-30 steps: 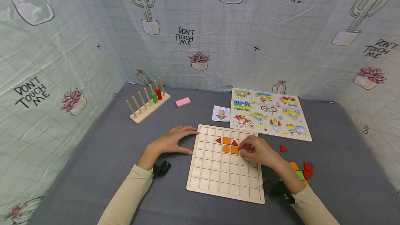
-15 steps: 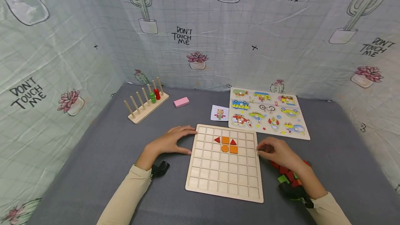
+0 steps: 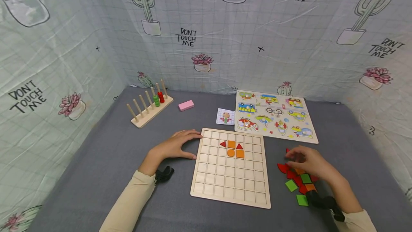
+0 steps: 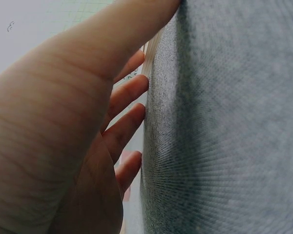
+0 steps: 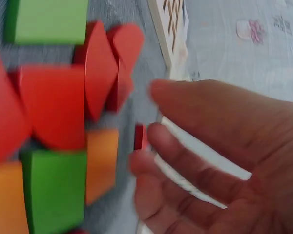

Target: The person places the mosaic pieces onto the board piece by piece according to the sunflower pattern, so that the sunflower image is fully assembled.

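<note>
Head, grid board [image 3: 225, 182]: against the left hand [image 3: 175, 145]; five pieces [image 3: 231, 153] sit in it, most cells bare.
Head, loose pieces [image 3: 291, 185]: unplaced, under and beside the right hand [image 3: 309, 160].
Left wrist, left fingers [image 4: 124, 129]: spread wide, gripping nothing.
Right wrist, right fingers [image 5: 185, 161]: loosely bent near the pile, thumb [image 5: 210, 107] apart, nothing visibly held.

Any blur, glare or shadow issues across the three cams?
Head: evenly lit, grid board lines readable; left wrist: backdrop washed out upper left, dark shadow band down the gray tablecloth; right wrist: colored blocks and right hand soft, can't tell if motion or focus.
</note>
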`<act>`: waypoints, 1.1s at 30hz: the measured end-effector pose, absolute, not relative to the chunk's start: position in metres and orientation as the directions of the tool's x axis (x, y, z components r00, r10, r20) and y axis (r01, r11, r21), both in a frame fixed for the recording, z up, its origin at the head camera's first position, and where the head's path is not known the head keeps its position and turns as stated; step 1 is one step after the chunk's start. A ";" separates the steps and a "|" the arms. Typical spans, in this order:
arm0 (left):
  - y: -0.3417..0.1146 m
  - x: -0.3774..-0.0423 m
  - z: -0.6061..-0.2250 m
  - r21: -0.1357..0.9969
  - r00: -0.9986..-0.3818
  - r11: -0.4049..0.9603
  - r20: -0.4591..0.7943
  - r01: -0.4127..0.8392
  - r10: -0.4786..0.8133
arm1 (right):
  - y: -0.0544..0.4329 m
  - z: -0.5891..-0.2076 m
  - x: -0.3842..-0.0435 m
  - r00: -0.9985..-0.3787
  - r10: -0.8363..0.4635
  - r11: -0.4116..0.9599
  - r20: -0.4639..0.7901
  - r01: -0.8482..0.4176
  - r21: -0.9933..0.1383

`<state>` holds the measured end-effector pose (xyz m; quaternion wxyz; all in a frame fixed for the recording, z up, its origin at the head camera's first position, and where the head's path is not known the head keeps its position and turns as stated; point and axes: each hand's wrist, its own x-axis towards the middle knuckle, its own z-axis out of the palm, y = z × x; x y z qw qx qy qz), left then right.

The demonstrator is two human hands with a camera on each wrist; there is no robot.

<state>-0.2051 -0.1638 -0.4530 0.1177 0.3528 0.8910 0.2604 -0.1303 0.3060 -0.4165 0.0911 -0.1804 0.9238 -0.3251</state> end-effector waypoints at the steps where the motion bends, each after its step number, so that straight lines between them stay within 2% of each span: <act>1: -0.164 -0.205 -0.453 0.547 -0.723 0.616 -0.027 0.567 0.690 | 0.310 -0.416 -0.130 -0.916 -0.395 0.729 -0.072 -0.264 -0.632; 6: -0.164 -0.205 -0.453 0.546 -0.721 0.615 -0.027 0.569 0.692 | 0.322 -0.417 -0.126 -0.911 -0.378 0.751 -0.167 -0.196 -0.631; 10: -0.164 -0.205 -0.453 0.550 -0.723 0.613 -0.025 0.567 0.691 | 0.327 -0.419 -0.124 -0.913 -0.356 0.755 -0.198 -0.157 -0.637; 18: -0.165 -0.206 -0.455 0.551 -0.730 0.620 -0.030 0.558 0.683 | 0.329 -0.421 -0.123 -0.914 -0.359 0.712 -0.189 -0.138 -0.688; 28: -0.165 -0.207 -0.455 0.554 -0.728 0.618 -0.031 0.558 0.685 | 0.329 -0.420 -0.124 -0.913 -0.355 0.716 -0.199 -0.129 -0.686; 33: -0.164 -0.206 -0.454 0.557 -0.728 0.617 -0.032 0.556 0.685 | 0.327 -0.424 -0.125 -0.933 -0.325 0.747 -0.154 -0.153 -0.647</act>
